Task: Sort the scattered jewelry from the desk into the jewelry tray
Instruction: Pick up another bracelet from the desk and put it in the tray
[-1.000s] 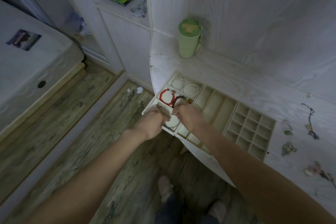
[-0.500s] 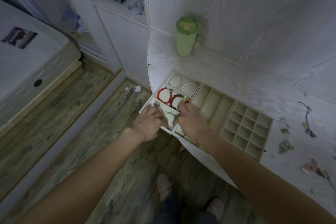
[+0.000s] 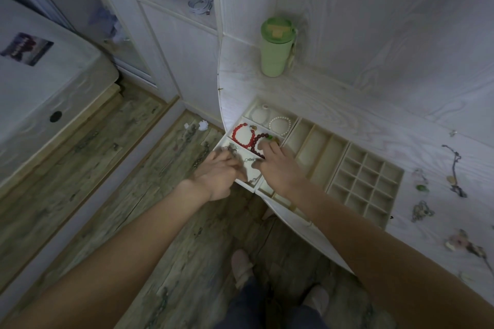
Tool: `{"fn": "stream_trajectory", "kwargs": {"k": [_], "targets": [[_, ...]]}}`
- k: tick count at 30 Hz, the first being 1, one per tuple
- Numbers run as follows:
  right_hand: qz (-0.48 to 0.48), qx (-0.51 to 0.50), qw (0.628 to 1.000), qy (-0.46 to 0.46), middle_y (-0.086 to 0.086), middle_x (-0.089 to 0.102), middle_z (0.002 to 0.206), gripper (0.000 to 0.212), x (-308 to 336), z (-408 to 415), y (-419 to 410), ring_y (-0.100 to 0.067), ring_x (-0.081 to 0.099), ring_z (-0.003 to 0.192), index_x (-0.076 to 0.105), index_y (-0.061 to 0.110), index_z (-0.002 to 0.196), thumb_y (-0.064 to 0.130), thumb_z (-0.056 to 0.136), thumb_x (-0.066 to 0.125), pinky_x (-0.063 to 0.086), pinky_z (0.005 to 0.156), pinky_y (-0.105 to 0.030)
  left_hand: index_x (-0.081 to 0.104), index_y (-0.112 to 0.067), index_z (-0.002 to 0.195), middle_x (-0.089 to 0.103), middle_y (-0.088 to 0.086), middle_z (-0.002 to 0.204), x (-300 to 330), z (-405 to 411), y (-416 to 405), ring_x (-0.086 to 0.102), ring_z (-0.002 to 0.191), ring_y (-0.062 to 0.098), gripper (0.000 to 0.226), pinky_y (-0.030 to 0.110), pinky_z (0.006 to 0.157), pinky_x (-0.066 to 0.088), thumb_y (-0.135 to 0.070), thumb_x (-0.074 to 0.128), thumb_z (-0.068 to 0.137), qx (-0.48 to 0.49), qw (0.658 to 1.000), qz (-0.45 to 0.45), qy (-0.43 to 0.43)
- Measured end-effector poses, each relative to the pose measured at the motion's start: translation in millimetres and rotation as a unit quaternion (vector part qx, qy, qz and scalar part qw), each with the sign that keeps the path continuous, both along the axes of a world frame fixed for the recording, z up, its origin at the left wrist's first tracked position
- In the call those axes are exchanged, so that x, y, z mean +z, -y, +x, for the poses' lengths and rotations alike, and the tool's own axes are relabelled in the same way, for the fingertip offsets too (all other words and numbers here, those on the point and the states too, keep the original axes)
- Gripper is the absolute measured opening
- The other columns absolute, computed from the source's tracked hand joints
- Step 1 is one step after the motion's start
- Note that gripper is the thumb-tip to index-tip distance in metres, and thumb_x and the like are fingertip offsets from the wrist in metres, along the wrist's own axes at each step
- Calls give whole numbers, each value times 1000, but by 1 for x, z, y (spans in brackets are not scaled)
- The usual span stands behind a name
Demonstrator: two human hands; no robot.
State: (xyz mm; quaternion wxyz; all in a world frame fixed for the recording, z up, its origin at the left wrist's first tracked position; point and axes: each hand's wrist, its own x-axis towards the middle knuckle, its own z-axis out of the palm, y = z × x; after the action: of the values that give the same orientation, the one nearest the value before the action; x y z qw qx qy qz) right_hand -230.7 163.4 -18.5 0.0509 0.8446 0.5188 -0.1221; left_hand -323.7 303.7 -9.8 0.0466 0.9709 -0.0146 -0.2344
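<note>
You are somewhere in the middle of the sorting. The jewelry tray (image 3: pixel 318 152) lies at the centre of the frame on the white desk (image 3: pixel 347 115), and only its left end holds anything. The compartment at the upper left of the tray holds a pale bracelet (image 3: pixel 258 114) and a pearl bracelet (image 3: pixel 280 125). The one just below it holds a red bead bracelet (image 3: pixel 242 136) and a dark red bracelet (image 3: pixel 260 141). The lowest left compartment holds a thin silver chain (image 3: pixel 250 160), and both of your hands are busy there.

Your left hand (image 3: pixel 217 173) is over the lower left corner of the tray, with the fingers curled and blurred; I cannot tell if they pinch the chain or only touch it. Your right hand (image 3: pixel 278 168) lies over the tray just right of the chain, fingers bent down toward it, and here also I cannot tell if anything is held.

Much is left, I think. The long slots in the middle of the tray and the small grid cells (image 3: pixel 366 181) at its right look empty. At the right edge of the frame several pieces wait on the desk: a dark necklace (image 3: pixel 454 168), a green stone piece (image 3: pixel 422 187), a silver cluster (image 3: pixel 421 211) and a pink flower piece (image 3: pixel 459 243). A green cup (image 3: pixel 276 48) stands at the upper centre and is no part of the task.
</note>
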Motion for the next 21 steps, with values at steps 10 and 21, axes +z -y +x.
{"fn": "stream_trajectory", "kwargs": {"k": [10,21], "targets": [[3,-19,1000,2,-13,20,149,47,1,1,3,-30,13,140,45,18,138,8,92,47,20,112,-42,45,-42,134,33,-16,146,4,1,-2,19,132,14,58,31,106,13,-9,48,86,12,1000,-25,1],[22,-20,999,-18,-10,21,149,40,-1,-5,7,-28,12,141,56,18,129,8,91,52,21,113,-42,42,-35,138,31,-16,149,-1,5,-2,22,132,14,57,31,104,18,-14,51,86,-19,1000,5,-6]]}}
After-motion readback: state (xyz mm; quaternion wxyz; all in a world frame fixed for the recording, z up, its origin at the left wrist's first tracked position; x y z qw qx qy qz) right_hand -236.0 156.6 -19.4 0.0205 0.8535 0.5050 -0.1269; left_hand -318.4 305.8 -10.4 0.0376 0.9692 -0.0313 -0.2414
